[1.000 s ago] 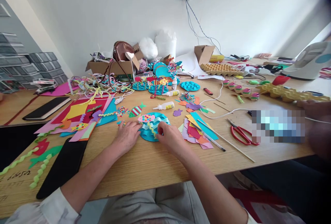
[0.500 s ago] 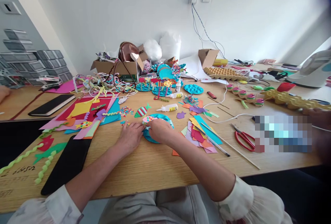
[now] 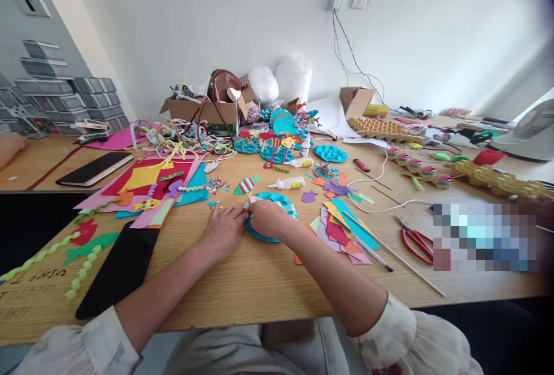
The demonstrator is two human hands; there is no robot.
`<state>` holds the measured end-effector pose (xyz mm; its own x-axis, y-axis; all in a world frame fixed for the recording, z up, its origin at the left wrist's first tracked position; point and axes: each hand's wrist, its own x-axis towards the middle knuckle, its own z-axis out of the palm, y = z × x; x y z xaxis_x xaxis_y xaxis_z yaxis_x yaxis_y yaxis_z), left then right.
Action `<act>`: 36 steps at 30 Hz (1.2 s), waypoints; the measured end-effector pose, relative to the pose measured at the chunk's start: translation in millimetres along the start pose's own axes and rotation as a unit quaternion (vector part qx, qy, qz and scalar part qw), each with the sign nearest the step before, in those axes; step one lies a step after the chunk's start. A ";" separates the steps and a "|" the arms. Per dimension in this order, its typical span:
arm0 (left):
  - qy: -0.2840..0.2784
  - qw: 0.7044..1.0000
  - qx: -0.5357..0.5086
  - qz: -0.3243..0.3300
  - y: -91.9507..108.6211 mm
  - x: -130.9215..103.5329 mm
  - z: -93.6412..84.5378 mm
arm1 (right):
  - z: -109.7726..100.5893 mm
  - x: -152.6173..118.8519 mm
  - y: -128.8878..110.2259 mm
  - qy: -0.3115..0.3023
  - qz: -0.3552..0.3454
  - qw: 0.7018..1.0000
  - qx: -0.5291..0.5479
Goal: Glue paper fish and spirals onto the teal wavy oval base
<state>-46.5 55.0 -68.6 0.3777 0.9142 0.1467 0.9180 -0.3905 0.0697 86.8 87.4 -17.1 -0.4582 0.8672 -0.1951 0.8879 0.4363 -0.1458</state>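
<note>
A blue paper disc (image 3: 283, 206) lies on the bench (image 3: 242, 300), near its front edge. The left hand (image 3: 225, 228) rests at the disc's left rim; the right hand (image 3: 269, 219) reaches over the disc, its fingertips close beside the left's. Whether they pinch anything cannot be told. Just beyond lie a striped paper fish (image 3: 246, 185) and a glue bottle (image 3: 291, 183). Farther back, an open cardboard box (image 3: 194, 112) holds tangled craft material, a brown bag (image 3: 224, 85) at it. Bare wood runs between the forearms to the front edge.
</note>
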 end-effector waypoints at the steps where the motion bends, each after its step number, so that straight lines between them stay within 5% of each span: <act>1: -0.001 1.000 0.000 0.003 0.2 -0.5 -0.4 | 0.2 0.7 0.1 -0.003 0.003 1.000 0.000; 24: -0.043 0.996 -0.075 0.019 -14.6 -7.7 1.2 | 1.2 7.9 -3.3 -0.003 0.002 1.000 -0.029; 36: -0.021 0.997 -0.075 0.017 -11.5 -5.7 -4.7 | -0.4 1.1 -6.7 0.032 0.005 0.999 -0.019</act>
<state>-59.8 53.8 -65.6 0.4155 0.9028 0.1107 0.8775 -0.4299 0.2128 80.4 85.5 -16.0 -0.4463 0.8848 -0.1343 0.8942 0.4350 -0.1060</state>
